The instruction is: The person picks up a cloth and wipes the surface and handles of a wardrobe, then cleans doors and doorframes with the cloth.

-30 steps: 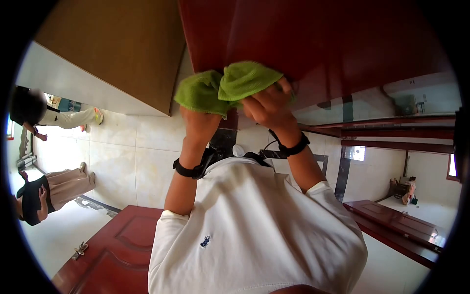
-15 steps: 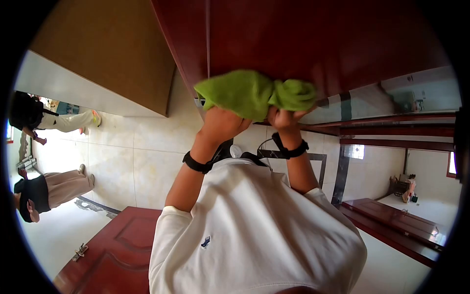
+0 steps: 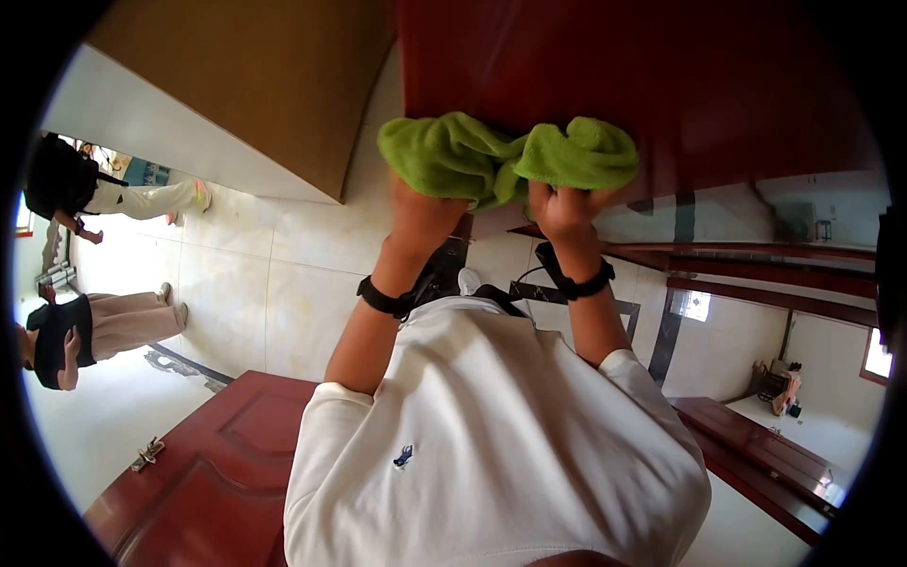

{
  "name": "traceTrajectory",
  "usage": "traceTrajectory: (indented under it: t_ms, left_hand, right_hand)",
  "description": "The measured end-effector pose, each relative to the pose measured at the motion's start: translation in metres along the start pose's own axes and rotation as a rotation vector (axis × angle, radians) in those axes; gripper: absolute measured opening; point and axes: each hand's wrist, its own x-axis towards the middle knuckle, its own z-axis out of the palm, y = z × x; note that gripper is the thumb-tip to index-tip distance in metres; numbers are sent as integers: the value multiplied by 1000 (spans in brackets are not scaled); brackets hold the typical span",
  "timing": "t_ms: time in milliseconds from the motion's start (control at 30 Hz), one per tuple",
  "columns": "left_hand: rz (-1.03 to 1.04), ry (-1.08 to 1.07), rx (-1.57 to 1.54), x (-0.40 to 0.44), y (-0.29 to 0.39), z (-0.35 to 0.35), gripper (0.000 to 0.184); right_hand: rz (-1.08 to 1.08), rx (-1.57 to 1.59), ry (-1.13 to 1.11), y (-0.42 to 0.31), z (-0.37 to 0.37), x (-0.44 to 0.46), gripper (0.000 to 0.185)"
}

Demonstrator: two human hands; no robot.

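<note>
A green cloth (image 3: 576, 156) is bunched between my two hands, against or just in front of a glossy dark red panel (image 3: 614, 57). My left hand (image 3: 427, 215) is closed on the cloth's left part, its fingers mostly covered by the folds. Around the right part, my right hand (image 3: 564, 210) has its fingers curled, with the fabric draped over them. A narrow, twisted stretch of cloth joins the two bunches. Whether the cloth presses on the panel cannot be made out. Each wrist wears a black band.
A brown board (image 3: 246, 85) stands at the upper left. Below it is a red panelled door (image 3: 227, 454) with a metal handle (image 3: 147, 455). Two people (image 3: 71, 189) are at the far left on the pale tiled floor (image 3: 302, 255). Dark red frame bars (image 3: 775, 274) run along the right.
My hands and the cloth have shifted slightly, the right hand up and rightward. The cloth's right part is spread wider, and its left part is more bunched. The whole view has turned a little.
</note>
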Motion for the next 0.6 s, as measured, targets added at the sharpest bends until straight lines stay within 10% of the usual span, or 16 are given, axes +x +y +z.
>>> traceTrajectory:
  t_ms: [233,600]
  left_hand:
    - [-377,-170,-191,-40,-46,-6,31]
    - [-207,-230,-452,-37,-31,-85,40]
  right_hand:
    - [-87,-24,-364,-14,39,-89,36]
    - [138,-35,-227,-77,35,-20,35]
